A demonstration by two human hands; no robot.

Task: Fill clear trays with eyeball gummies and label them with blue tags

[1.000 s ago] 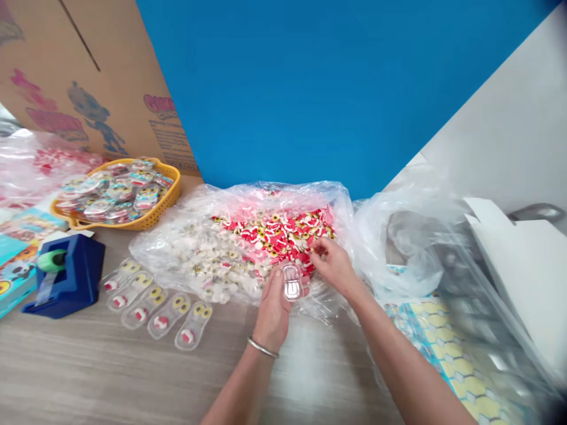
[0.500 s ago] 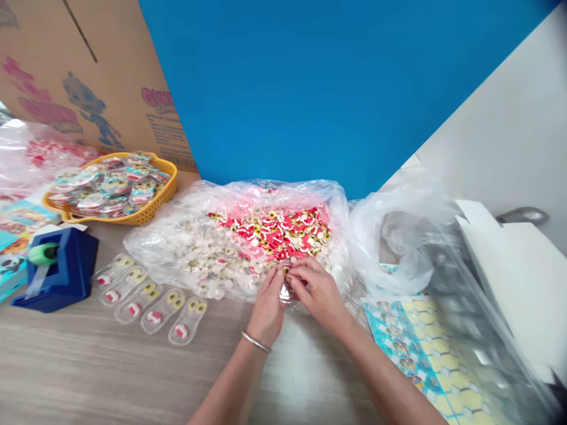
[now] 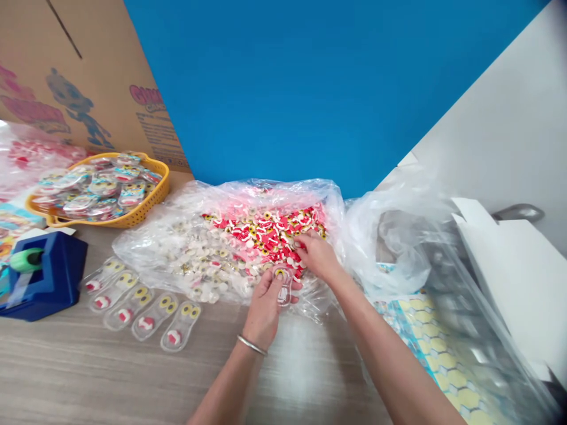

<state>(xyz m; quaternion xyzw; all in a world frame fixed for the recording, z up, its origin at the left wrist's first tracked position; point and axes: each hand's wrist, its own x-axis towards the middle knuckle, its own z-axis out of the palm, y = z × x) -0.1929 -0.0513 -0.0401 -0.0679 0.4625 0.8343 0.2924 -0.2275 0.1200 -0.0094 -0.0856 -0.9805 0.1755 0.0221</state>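
Observation:
My left hand (image 3: 264, 304), a bangle at its wrist, holds a clear plastic case (image 3: 284, 285) with a yellow eye piece near its top. My right hand (image 3: 315, 254) reaches into the pile of red, white and yellow pieces (image 3: 270, 233) in an open plastic bag (image 3: 150, 248); its fingers are bent and touch the pieces, and whether they pinch one cannot be made out. Several clear cases (image 3: 180, 326) with yellow eyes and red-and-white mouth pieces lie in a row to the left of my left hand.
A yellow basket (image 3: 146, 206) of filled packs stands at the left, behind a blue tape dispenser (image 3: 66, 274). Cardboard box (image 3: 115, 65) and blue panel (image 3: 283, 88) rise behind. On the right are crumpled plastic (image 3: 398, 260), printed sheets (image 3: 436, 342) and white card (image 3: 509, 277).
My right hand has left the case and moved up and right into the pile. My left hand still holds the case, now tilted into clearer view. The view has shifted slightly.

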